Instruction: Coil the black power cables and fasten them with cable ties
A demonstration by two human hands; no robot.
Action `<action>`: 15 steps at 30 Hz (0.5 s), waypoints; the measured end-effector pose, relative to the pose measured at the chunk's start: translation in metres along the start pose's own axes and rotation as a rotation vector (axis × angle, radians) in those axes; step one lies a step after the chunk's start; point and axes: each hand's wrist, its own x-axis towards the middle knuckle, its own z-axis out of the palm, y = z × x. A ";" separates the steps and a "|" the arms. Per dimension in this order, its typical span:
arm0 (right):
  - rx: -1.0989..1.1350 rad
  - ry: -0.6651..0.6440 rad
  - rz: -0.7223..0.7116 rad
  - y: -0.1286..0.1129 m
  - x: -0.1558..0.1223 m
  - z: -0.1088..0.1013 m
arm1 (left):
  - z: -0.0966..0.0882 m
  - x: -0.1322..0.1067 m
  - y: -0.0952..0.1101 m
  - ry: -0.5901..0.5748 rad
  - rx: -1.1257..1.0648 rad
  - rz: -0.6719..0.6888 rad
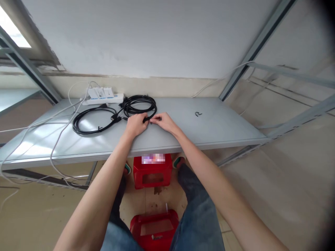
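A thick coil of black cable [140,98] lies on the grey shelf, its near side running under my hands. My left hand [136,124] is closed around the near part of that coil, knuckles up. Just to the right, my right hand [164,122] pinches with thumb and forefinger beside the cable. A small dark tip shows under those fingers, too little to name. Left of my hands lies a second, looser coil of black cable [75,124], with a small black tie on its near side. Black plug ends [114,118] rest between the two coils.
A white power strip [104,100] with white adapters stands at the back left, and white cords hang over the shelf's [178,144] front edge. Small black tie pieces [198,113] lie to the right. Metal posts flank the shelf. A red stool [152,174] stands beneath.
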 end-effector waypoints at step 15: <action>-0.022 -0.002 -0.006 0.002 -0.001 -0.001 | 0.001 0.000 -0.001 0.001 -0.004 -0.001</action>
